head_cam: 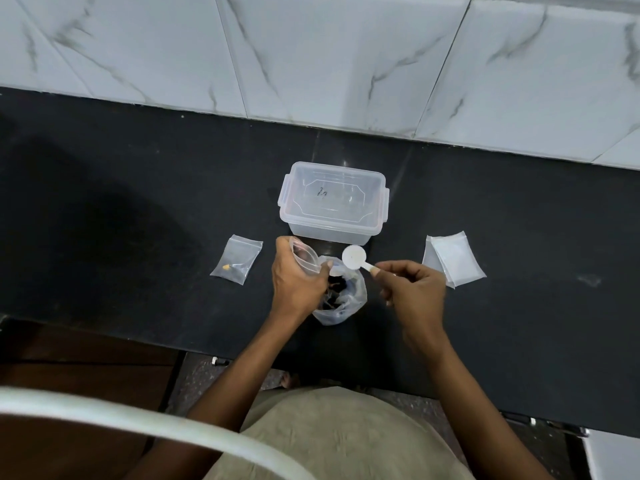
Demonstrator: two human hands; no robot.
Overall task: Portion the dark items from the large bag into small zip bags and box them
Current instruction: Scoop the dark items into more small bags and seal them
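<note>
While the large bag [341, 299] of dark items sits open near the front edge of the bench [138, 188], the person works right over it. The left hand [296, 278] grips a small zip bag [304, 259] by its side, thumb and fingers curled round it, mouth tilted up and towards the scoop. The right hand [414, 289] pinches the handle of a white scoop [355, 258] between fingertips, the bowl hanging just above the big bag and just beside the small bag's mouth. From where I stand the bowl looks empty, so I'd judge this the moment between one scoop and the next, or just ahead of the first dip.

To do it well, I think the scoop should go straight down into the dark pieces, come up level, and tip only once its lip is inside the small bag's mouth. The left fingers would help by bowing that mouth wider; it looks fairly narrow. Keeping the transfer above the large bag means any spill falls back in.

Behind the large bag, towards the wall edge, the clear lidded box [334, 202] stands with its lid on; it will need opening before anything goes in. One filled zip bag [237, 259] lies to the left on the bench, and a stack of empty zip bags [453, 259] lies well apart to the right.
</note>
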